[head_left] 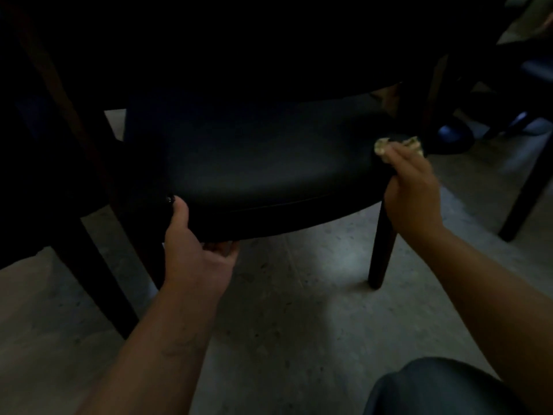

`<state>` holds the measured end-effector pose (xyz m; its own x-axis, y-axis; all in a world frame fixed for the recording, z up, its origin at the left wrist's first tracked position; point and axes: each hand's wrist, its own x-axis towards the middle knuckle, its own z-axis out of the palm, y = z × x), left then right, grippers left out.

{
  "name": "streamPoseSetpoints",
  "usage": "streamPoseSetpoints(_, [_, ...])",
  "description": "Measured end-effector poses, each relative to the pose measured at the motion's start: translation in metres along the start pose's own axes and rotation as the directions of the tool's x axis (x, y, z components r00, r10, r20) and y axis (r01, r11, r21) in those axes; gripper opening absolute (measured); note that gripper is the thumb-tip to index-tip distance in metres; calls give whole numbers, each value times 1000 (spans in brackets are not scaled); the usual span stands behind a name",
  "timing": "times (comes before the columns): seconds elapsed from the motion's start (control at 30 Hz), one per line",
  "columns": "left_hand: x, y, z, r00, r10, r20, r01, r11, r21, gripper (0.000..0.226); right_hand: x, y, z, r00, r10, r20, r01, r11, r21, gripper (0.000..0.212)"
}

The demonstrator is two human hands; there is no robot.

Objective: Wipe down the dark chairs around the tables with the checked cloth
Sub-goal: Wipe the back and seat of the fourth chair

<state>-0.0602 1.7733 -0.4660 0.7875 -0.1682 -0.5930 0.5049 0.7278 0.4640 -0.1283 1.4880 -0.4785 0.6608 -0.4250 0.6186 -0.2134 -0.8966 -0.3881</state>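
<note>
A dark chair (263, 172) with a padded black seat fills the middle of the dim head view. My left hand (194, 250) grips the seat's front left edge, thumb on top and fingers curled under the rim. My right hand (410, 193) holds the bunched checked cloth (398, 146) against the seat's right side, near the chair's right front leg (383, 244). Most of the cloth is hidden under my fingers. The chair back is lost in shadow.
A second dark chair frame (74, 187) stands close on the left. Another chair's leg (526, 190) is at the right, with a bluish seat (535, 70) behind it. A speckled grey floor (299, 310) lies below. My knee (443, 387) shows at the lower right.
</note>
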Motion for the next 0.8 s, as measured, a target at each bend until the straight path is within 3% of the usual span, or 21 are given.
streamPoseSetpoints(0.07, [0, -1, -4, 1000, -9, 7, 9, 1000, -24, 50, 2, 13, 2, 963, 248, -107, -236, 965, 116, 45])
streamPoseSetpoints(0.1, [0, -1, -5, 1000, -12, 9, 12, 999, -34, 50, 3, 19, 4, 894, 426, -139, -393, 894, 216, 47])
streamPoseSetpoints(0.17, [2, 0, -6, 1000, -11, 1, 11, 1000, -28, 51, 5, 22, 6, 664, 746, -57, -637, 603, 480, 42])
streamPoseSetpoints(0.2, [3, 0, -7, 1000, -5, -7, 5, 1000, -5, 51, 9, 22, 5, 558, 829, 40, -682, 430, 591, 34])
streamPoseSetpoints(0.27, [5, -1, -7, 1000, 15, -18, -14, 999, 33, 48, 25, 15, -1, 418, 876, 240, -681, 127, 721, 21])
streamPoseSetpoints(0.37, [6, -4, -5, 999, 42, 5, -42, 999, -7, 46, 48, 4, -6, 261, 896, 359, -630, -124, 767, 37])
streamPoseSetpoints(0.53, [7, -9, -2, 994, 106, 11, -105, 994, -18, 50, 32, -10, 5, 215, 888, 407, -567, -226, 792, 37])
streamPoseSetpoints(0.67, [10, -7, -1, 996, 82, 40, -82, 997, 9, 29, 24, -32, 4, 183, 850, 494, -513, -346, 785, 46])
streamPoseSetpoints(0.8, [11, 5, -5, 999, 20, 49, -25, 994, 102, 38, 4, -70, 18, 118, 814, 570, -492, -450, 745, 24])
